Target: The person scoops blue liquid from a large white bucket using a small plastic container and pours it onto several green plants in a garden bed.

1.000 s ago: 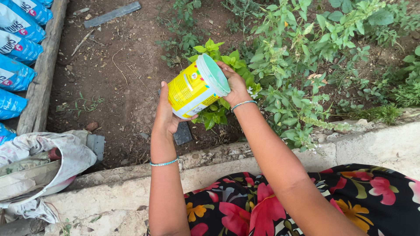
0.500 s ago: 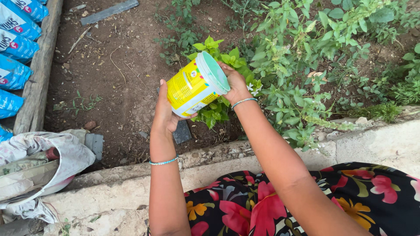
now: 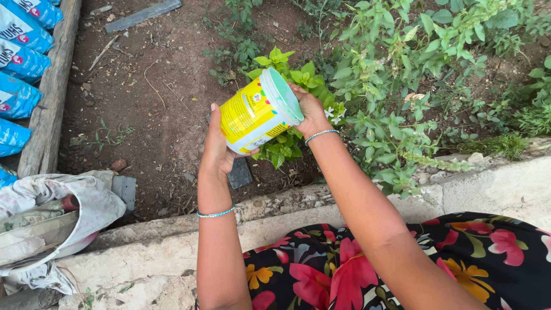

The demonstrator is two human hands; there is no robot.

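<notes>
Both hands hold a yellow tub (image 3: 252, 117) with a pale green lid (image 3: 282, 96), tilted in the air above the leafy plant (image 3: 287, 74). The left hand (image 3: 217, 150) has its grip cupped under the tub's base; the right hand (image 3: 310, 110) grasps the lid end. Below the plant runs a stone kerb (image 3: 172, 244).

You hold the tub (image 3: 258, 112) between both hands, over the plant (image 3: 287, 74); bags (image 3: 20, 63) lie far left, behind the plank (image 3: 51, 92).
</notes>
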